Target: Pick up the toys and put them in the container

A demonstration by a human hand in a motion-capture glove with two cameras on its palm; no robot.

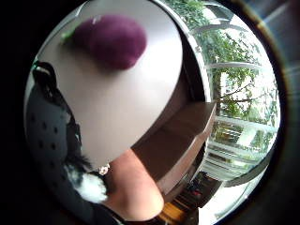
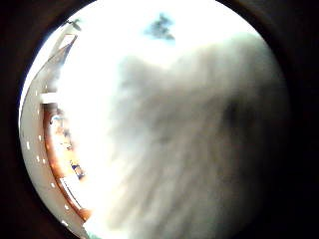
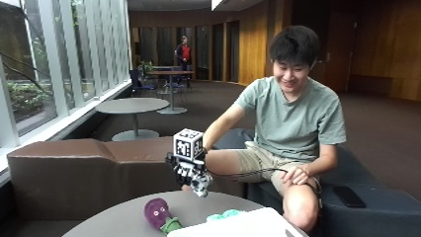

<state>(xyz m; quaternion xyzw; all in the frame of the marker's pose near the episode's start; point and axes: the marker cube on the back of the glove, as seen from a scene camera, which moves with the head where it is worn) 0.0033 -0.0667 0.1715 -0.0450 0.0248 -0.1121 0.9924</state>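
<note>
In the outside view my gloved right hand (image 3: 189, 169) hangs above the round table (image 3: 111, 222), fingers curled round a small white and grey plush toy (image 3: 201, 185). Its pale fur (image 2: 189, 149) fills the thumb side palm view, and a white tuft of the toy (image 1: 91, 187) shows beside the glove. A purple eggplant plush (image 3: 158, 213) lies on the table below and left of the hand; the little finger side view also shows the eggplant plush (image 1: 110, 40) on the table top (image 1: 126, 103). A teal toy (image 3: 224, 215) lies against the white container (image 3: 243, 226) at the table's near edge.
A brown sofa (image 3: 72, 170) stands behind the table, and the person sits on a dark seat (image 3: 368, 202) to the right. The bare left hand (image 3: 296, 174) rests on the person's knee. Windows (image 3: 39, 64) run along the left.
</note>
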